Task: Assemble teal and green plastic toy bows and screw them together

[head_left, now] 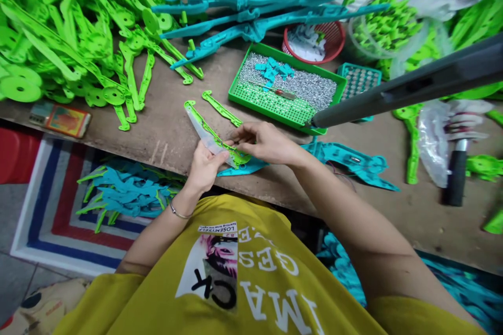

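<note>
Here, the left hand (206, 167) held a long green strip (206, 128) near its lower end, just above the front edge of the brown bench (165, 115). Its thumb was on top and its fingers were tucked out of sight, which looked like a good way to keep the strip steady and leave its top side open. The right hand (271, 141) was bent over the same end, with its fingertips close together. They covered that spot, so I could not tell if they pinched a tiny thing or only touched the strip.

A tray (340, 91) full of screws (314, 81) stood near the right hand, likely so that small bits were easy to reach. A screwdriver (285, 93) lay in it too, handy for the same reason. Another green piece (220, 108) lay just beside the held one, maybe to be close by. A blue part (351, 159) rested on the bench, partly under the right arm.

The held strip was bright green, thin and a bit bent, and it slanted down toward the person. A cloudy white sheet (196, 123) showed along its left side, and a thin dark line ran along it.
</note>
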Demonstrator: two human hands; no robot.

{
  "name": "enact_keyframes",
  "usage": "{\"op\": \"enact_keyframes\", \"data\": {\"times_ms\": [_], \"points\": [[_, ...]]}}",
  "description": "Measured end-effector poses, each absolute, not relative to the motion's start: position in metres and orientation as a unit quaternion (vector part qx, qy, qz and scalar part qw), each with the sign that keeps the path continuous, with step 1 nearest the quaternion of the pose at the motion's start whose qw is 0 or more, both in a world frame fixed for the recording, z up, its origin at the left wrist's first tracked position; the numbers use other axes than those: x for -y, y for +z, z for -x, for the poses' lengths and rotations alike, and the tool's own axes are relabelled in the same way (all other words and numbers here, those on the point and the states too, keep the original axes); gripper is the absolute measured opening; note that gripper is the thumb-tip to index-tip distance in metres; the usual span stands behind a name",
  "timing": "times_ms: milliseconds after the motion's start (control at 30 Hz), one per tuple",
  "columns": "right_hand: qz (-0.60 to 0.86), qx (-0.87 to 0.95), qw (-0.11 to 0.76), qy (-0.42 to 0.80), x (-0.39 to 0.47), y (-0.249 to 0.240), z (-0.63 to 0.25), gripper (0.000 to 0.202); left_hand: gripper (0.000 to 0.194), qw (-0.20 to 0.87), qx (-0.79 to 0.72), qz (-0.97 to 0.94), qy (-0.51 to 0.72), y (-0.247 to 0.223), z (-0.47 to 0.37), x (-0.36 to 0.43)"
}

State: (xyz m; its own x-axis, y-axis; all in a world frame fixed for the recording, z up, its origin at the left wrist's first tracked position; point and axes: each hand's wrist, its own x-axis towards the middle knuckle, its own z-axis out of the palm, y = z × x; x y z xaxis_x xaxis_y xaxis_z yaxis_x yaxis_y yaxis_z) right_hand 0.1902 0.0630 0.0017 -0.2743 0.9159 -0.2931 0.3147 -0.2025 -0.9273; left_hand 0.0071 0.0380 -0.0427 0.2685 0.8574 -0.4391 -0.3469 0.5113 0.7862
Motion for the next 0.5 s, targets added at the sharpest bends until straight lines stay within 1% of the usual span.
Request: {"op": "enact_keyframes", "data": {"times_ms": [133, 300, 500], "points": [[0.56, 0.622, 0.241, 0.492, -0.0522, 0.0048, -0.1932, 0.018, 0.062, 0.741, -0.449, -0.279, 0.414, -0.043, -0.0069, -0.038], [0.57, 0.638, 0.201, 0.477, -0.0537, 0.0091, -0.1895, 0.023, 0.059, 0.74, -0.443, -0.281, 0.421, -0.0421, -0.0079, -0.0387], [0.604, 0.639, 0.185, 0.439, -0.0564, 0.0097, -0.1848, 0.017, 0.056, 0.738, -0.445, -0.281, 0.423, -0.0427, -0.0093, -0.0385]]}}
